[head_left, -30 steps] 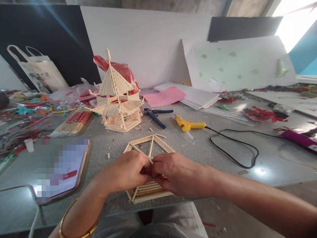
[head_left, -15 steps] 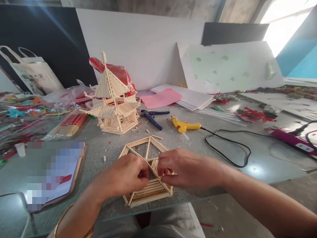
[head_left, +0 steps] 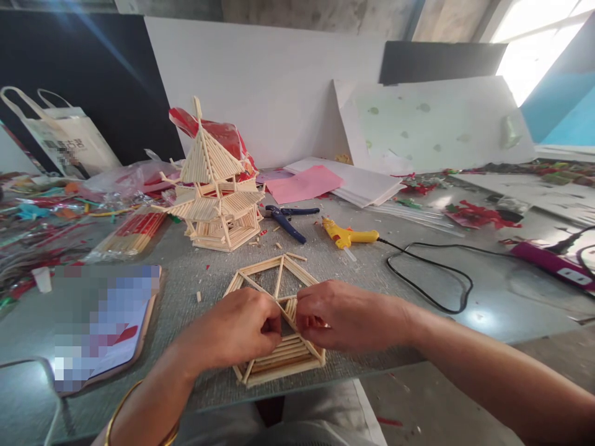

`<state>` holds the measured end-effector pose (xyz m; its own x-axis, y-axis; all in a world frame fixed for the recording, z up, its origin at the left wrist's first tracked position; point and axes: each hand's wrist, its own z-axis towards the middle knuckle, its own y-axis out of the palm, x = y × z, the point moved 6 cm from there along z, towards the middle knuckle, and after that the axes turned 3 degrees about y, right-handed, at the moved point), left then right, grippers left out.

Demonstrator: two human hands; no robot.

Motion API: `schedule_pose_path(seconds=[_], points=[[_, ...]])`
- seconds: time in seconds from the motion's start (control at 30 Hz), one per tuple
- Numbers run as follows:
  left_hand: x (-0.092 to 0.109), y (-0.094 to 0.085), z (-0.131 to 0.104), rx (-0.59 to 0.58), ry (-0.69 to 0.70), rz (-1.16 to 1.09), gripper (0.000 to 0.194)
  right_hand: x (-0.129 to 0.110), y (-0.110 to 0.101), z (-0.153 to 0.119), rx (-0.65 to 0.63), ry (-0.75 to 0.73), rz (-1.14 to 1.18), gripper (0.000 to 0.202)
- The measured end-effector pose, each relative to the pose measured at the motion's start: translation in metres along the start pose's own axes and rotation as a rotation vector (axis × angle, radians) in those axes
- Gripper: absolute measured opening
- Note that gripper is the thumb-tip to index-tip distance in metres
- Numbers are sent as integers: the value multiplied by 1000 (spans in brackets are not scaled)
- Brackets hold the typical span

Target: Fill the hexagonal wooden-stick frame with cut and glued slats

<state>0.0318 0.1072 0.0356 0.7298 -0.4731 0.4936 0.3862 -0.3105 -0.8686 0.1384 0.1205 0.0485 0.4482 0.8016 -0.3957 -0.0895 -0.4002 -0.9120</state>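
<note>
A six-sided frame of wooden sticks (head_left: 283,356) lies flat near the table's front edge, with spokes meeting at its middle. Rows of sticks fill its front section and part of the right one. Over its left side is my left hand (head_left: 246,325), fingers curled closed, thumb against forefinger; whatever they may pinch is hidden. My right hand (head_left: 341,314) rests over the right section with fingers bent and pressed together at the partly filled row. What is between those fingertips cannot be made out. Both hands cover parts of the frame.
Behind stands a stick pagoda model (head_left: 218,204). Blue-handled cutters (head_left: 290,223) and a yellow glue gun (head_left: 348,235) lie beyond the frame, its cord running to a purple power strip (head_left: 553,263). At left are a phone (head_left: 111,328) and a pack of sticks (head_left: 132,232).
The right hand's fingers have drawn slightly closer together over the right section. The left hand stays nearly in place, and the whole view has shifted very slightly.
</note>
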Motion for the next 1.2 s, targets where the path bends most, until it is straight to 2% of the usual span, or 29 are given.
schedule_pose_path(seconds=[0.13, 0.23, 0.33, 0.63, 0.93, 1.03, 1.13, 1.2], points=[[0, -3, 2, 56, 28, -34, 18, 3, -3, 2, 18, -1, 45, 12], [3, -7, 4, 114, 37, -102, 16, 5, -8, 3, 87, -10, 48, 11], [5, -7, 7, 120, 34, -195, 18, 5, -13, 2, 162, -19, 52, 9], [0, -6, 11, 153, -119, -289, 19, 6, -23, -2, 317, -29, 95, 10], [-2, -2, 10, 186, -133, -411, 15, 11, -21, -1, 365, -15, 151, 8], [-3, -2, 11, 205, -106, -443, 14, 15, -24, -3, 333, -16, 179, 6], [-9, -5, 11, 268, -99, -423, 16, 30, -39, -4, 292, 67, 153, 16], [-13, -8, 11, 328, -93, -417, 16, 48, -58, -2, 310, 209, 24, 23]])
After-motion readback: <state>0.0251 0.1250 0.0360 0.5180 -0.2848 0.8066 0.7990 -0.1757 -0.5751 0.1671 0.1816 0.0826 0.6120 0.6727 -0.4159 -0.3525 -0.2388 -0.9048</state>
